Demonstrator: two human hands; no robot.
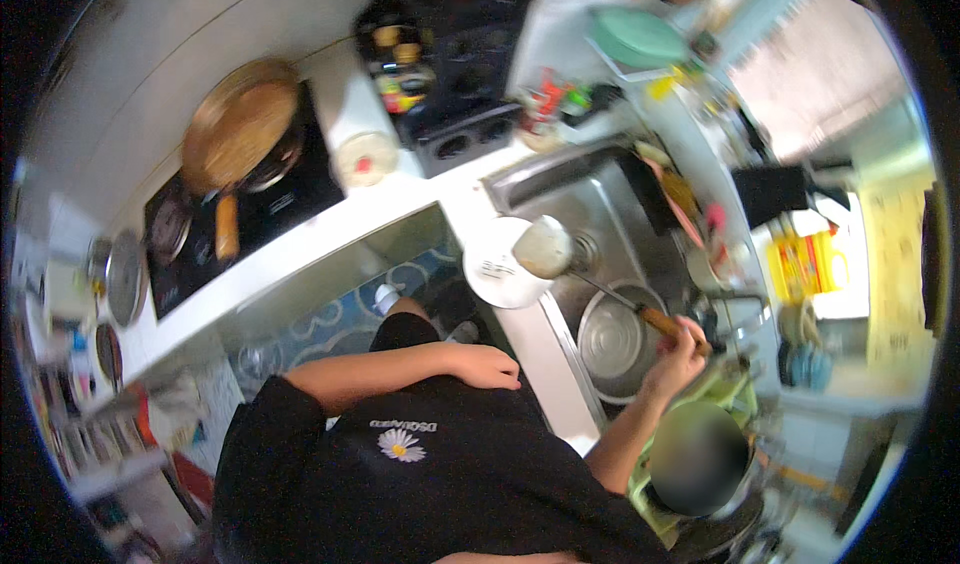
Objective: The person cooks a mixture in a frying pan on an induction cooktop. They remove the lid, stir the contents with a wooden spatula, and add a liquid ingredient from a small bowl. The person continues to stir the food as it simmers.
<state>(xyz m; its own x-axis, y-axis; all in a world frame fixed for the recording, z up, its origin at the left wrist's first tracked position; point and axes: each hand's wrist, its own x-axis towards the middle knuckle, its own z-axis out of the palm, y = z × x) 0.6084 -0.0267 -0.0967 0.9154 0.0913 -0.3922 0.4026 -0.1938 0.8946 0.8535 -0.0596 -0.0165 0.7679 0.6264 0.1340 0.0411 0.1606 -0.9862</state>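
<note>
My right hand (681, 350) grips the wooden handle of a wok spatula (544, 249) above the sink. Its broad metal head, pale and wet-looking, overlaps the edge of a round white plate (491, 275) with dark marks. Whether head and plate touch, I cannot tell. The plate lies at the counter's edge beside the stainless steel sink (551, 196). Under the spatula's shaft, a round metal pan (611, 339) sits in the sink. My left hand (491, 369) is curled before my black T-shirt, with nothing visible in it.
A brown wok (244, 125) with a wooden handle tilts on a black hob (281, 200) at the left. Beside it stands a round lidded container (365, 157). Bottles (397, 76) stand near a black stove (472, 61). A green basket (739, 395) is at the right.
</note>
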